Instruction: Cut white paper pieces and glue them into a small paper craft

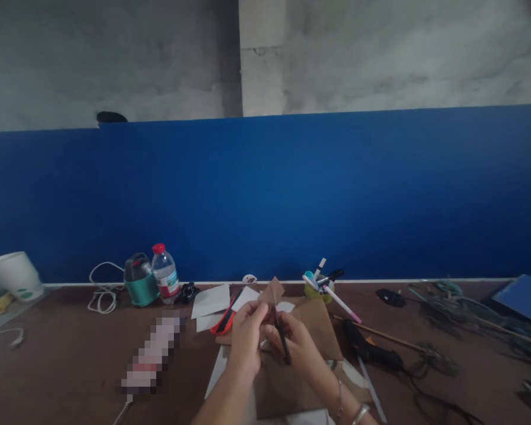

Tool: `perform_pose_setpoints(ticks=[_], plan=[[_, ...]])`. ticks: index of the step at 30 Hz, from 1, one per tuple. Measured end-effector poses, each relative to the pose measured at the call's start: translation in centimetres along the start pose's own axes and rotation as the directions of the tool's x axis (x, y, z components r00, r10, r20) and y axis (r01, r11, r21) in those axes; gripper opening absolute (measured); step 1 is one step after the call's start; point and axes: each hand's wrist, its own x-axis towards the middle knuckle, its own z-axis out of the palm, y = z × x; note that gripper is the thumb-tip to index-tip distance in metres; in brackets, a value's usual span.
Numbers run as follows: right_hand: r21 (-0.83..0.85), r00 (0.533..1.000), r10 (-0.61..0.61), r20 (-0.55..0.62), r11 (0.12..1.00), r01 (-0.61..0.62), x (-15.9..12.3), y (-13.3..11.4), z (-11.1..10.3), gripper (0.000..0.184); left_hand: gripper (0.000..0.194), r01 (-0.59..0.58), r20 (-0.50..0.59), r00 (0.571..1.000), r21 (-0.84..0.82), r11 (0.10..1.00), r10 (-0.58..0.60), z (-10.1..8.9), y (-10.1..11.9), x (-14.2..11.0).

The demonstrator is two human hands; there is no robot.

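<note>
Between thumb and fingers, my left hand (pixel 246 330) pinches a small piece of brown cardboard (pixel 272 291), held above the desk. My right hand (pixel 294 337) is closed round the dark handle of a pair of scissors (pixel 282 339). The blades point away from me and meet the cardboard; whether they are parted I cannot tell. Below and behind the hands lie a larger brown cardboard sheet (pixel 319 327) and several white papers (pixel 210 301). An orange-red and black tool (pixel 223 321) rests just left of my left hand.
Left stand a red-capped bottle (pixel 166 277), a teal container (pixel 141 289) and a white cup (pixel 17 276). A pen holder (pixel 317 290) is at the back. A black glue gun (pixel 371 348) with its cord lies right, near tangled wires (pixel 469 313). A blue partition (pixel 265 195) borders the desk.
</note>
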Motion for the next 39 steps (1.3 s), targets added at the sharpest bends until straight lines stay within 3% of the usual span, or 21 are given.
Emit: perform_pose_setpoints(ticks=[11,26,39], plan=[[-0.078,1.000,0.007,0.008,0.997,-0.006,-0.1,-1.3,-0.5,0.032,0.034,-0.015,0.075,0.997,0.003,1.000,0.015,-0.2,0.1,0.2],[-0.111,0.993,0.110,0.041,0.988,-0.105,0.1,-1.7,-1.1,0.035,0.034,-0.078,0.061,0.995,0.076,0.994,0.073,-0.6,0.5,0.8],[-0.127,0.986,0.158,0.050,0.980,-0.151,0.4,-2.3,-1.8,0.037,0.035,-0.056,0.118,0.993,0.220,0.974,0.030,-0.9,1.7,0.8]])
